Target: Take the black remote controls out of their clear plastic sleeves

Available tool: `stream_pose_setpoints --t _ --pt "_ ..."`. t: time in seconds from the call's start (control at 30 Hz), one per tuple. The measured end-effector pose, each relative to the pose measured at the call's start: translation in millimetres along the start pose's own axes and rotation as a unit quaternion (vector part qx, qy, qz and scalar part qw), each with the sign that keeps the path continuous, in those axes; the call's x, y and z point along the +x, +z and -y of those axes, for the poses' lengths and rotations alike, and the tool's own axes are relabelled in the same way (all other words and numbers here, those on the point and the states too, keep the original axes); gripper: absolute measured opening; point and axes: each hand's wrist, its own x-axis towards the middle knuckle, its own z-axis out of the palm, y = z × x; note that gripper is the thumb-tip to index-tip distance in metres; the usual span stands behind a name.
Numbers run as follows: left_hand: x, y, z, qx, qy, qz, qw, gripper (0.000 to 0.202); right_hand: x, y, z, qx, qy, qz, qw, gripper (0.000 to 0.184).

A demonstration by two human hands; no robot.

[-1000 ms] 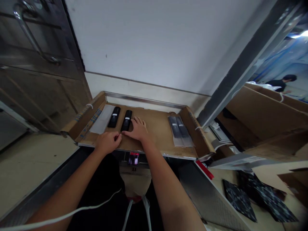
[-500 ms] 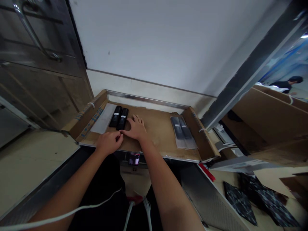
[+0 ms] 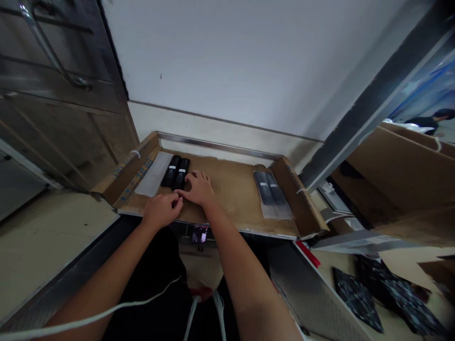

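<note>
Two black oblong devices (image 3: 175, 172) with small white labels lie side by side at the left of a cardboard-lined tray (image 3: 227, 189). A flat translucent plastic sleeve (image 3: 153, 174) rests to their left. My left hand (image 3: 161, 209) is closed just below the devices, its fingers curled with the thumb against them; what they hold, if anything, is hidden. My right hand (image 3: 199, 188) is at the right-hand device's lower right side, fingers bent and thumb apart, reaching toward my left hand. Two similar devices (image 3: 267, 185) lie bagged in clear plastic at the tray's right.
Cardboard walls edge the tray, such as the right one (image 3: 298, 194). A white panel (image 3: 227, 66) stands behind. A lit screen (image 3: 199, 234) sits below the front edge. At right are a large cardboard box (image 3: 401, 175), dark patterned bags (image 3: 359, 298) on the floor and a person (image 3: 428, 122).
My right hand's fingers have bent in more and shifted slightly left along the right-hand device. My left hand stays almost in place. The view has turned a little.
</note>
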Motion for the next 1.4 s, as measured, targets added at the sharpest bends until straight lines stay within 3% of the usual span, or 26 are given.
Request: stream_pose_setpoints --t 0.23,0.4,0.5,0.63,0.73,0.83,0.97,1.23,1.33,1.4 --pt "0.4 0.3 0.9 0.002 0.008 -0.007 1.0 0.043 3.0 2.0 4.7 0.028 -0.021 -0.017 0.999 0.041" --pt "0.5 -0.4 2.0 -0.009 0.018 0.0 1.0 0.043 -0.3 -8.9 -7.7 0.025 0.086 -0.113 0.99 0.034" --pt "-0.1 -1.2 1.2 -0.009 0.017 -0.001 1.0 0.044 -13.2 -35.3 -37.0 -0.061 0.177 -0.164 0.969 0.025" --pt "-0.3 -2.5 -1.4 0.003 0.005 0.002 1.0 0.043 -45.5 -79.3 -98.2 -0.204 0.284 -0.216 0.912 0.047" --pt "0.6 -2.8 -2.4 0.016 0.004 0.012 1.0 0.043 -67.8 -94.6 -137.4 -0.246 0.357 -0.214 0.876 0.047" --pt "1.4 -2.4 -1.5 0.022 0.001 0.015 1.0 0.043 -78.0 -91.7 -152.5 -0.273 0.35 -0.203 0.873 0.039" --pt "-0.8 -2.2 1.0 0.009 0.01 0.02 1.0 0.044 -80.2 -85.5 -145.6 -0.291 0.321 -0.196 0.88 0.035" --pt "8.9 2.3 1.1 -0.033 0.016 0.014 0.999 0.043 -86.1 -89.2 -123.2 -0.244 0.249 -0.084 0.933 0.041" --pt "-4.2 -18.7 0.4 -0.115 0.023 0.033 0.993 0.046 -101.9 -100.6 -113.5 -0.2 0.194 -0.042 0.959 0.045" --pt "-41.5 -47.9 2.4 -0.191 0.038 0.057 0.979 0.049 -131.5 -111.5 -103.7 -0.156 0.136 -0.025 0.978 0.05"
